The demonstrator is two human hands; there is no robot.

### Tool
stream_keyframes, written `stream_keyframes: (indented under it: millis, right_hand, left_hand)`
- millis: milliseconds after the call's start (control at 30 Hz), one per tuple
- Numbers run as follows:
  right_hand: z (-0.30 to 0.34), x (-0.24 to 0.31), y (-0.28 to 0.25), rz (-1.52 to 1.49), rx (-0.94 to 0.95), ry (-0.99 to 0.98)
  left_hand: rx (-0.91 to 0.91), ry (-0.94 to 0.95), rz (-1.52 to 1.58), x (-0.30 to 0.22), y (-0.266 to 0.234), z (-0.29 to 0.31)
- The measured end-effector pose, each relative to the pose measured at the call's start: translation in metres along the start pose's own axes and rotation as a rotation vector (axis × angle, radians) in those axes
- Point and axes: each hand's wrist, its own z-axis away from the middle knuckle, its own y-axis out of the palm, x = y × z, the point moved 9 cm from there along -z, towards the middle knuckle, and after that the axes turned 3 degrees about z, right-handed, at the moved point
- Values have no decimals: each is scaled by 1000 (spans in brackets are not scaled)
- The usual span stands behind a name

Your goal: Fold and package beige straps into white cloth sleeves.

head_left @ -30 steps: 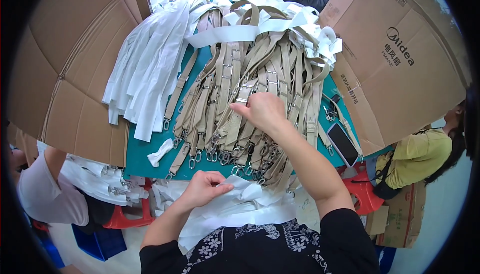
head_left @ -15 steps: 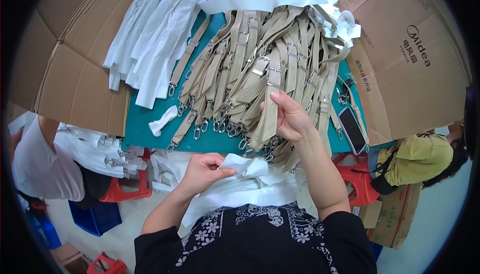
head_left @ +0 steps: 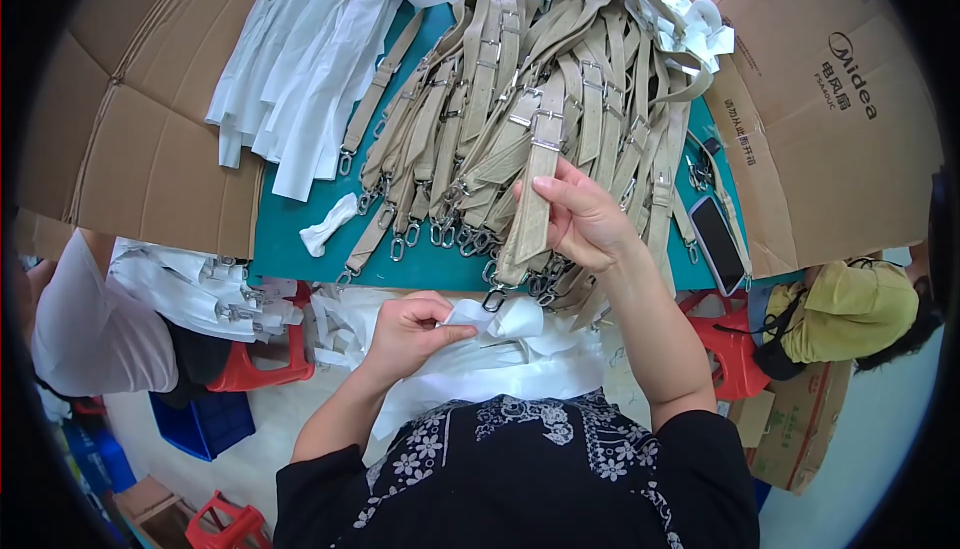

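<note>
Long white strips (head_left: 305,59), tabletop's far left: tops cut off.
Right hand (head_left: 588,221), over the green tabletop (head_left: 280,219): fingers partly hidden behind tan buckled strap (head_left: 533,217).
Brown cardboard box (head_left: 800,179), right of tabletop: top cut off.

The straps (head_left: 530,221) are beige, their buckles (head_left: 547,129) silver, the strips (head_left: 474,315) white, the tabletop (head_left: 280,234) teal, the shirt (head_left: 540,484) black (pale-flowered).

Bright, even, cool-white light; source out of frame. Shadows soft, deepest in gaps among the beige straps (head_left: 483,89). White strips (head_left: 310,59), upper left, pale almost to washed out in places. Small glints on a metal buckle (head_left: 545,146). Centre fairly sharp. Fisheye bend strong: cardboard panel (head_left: 800,149) at right bows toward the rim; outer edges softer, corners fall to black.
</note>
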Motion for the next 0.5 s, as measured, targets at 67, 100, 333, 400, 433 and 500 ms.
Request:
stream_keyframes:
  millis: [67, 100, 333, 400, 433, 500]
  right_hand:
    - [-2, -2, 0, 34, -17, 0]
    - [-3, -4, -3, 75, -40, 3]
    - [-7, -15, -16, 244, -118, -35]
    - [-6, -16, -14, 269, -134, -40]
    - [-5, -18, -13, 293, -151, -44]
    - [-6, -24, -14, 291, -160, -37]
  left_hand:
    - [-5, -6, 29, 0, 0, -2]
    - [20, -1, -8, 0, 2, -3]
    - [44, -219, 163, 10, 12, -5]
    - [36, -177, 99, 11, 9, -6]
    - [29, -138, 35, 11, 8, -7]
    - [15, -138, 71, 13, 8, -9]
